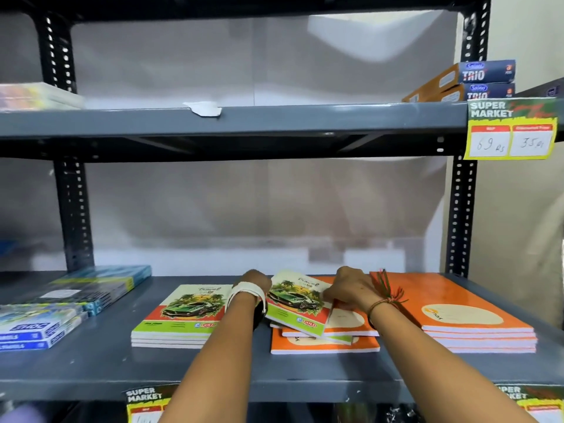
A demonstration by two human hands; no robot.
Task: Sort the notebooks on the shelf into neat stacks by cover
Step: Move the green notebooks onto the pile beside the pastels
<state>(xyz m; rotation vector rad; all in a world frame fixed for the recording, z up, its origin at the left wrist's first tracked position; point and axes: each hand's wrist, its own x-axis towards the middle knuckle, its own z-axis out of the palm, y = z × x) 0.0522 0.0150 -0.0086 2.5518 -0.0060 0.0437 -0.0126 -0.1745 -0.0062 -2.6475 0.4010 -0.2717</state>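
The car-cover notebook (297, 303) sits tilted in my grip, lifted off the mixed pile (325, 338) in the middle of the shelf (100, 366). I hold it between both hands because it lies among orange covers where it does not belong. My left hand (254, 283) grasps its left edge near the far corner, and my right hand (348, 290) pinches its right edge, fingers curled over the cover, so it comes up without dragging the books beneath.

Under it the mixed pile shows orange covers with at least one more green-edged book wedged between them, skewed and not squared, so more sorting is left there, I judge.

Just to the left lies the car-cover stack (183, 317), edges flush; that is where this one should land, which is why I tip it toward that side. To the right, well apart from my wrist, the orange stack (464, 315) is squared too, ready for the orange books from the middle.

Farther left, blue packs (61, 306) lie in their own heap, no part of this job. A price tag (511, 129) hangs from the upper shelf.
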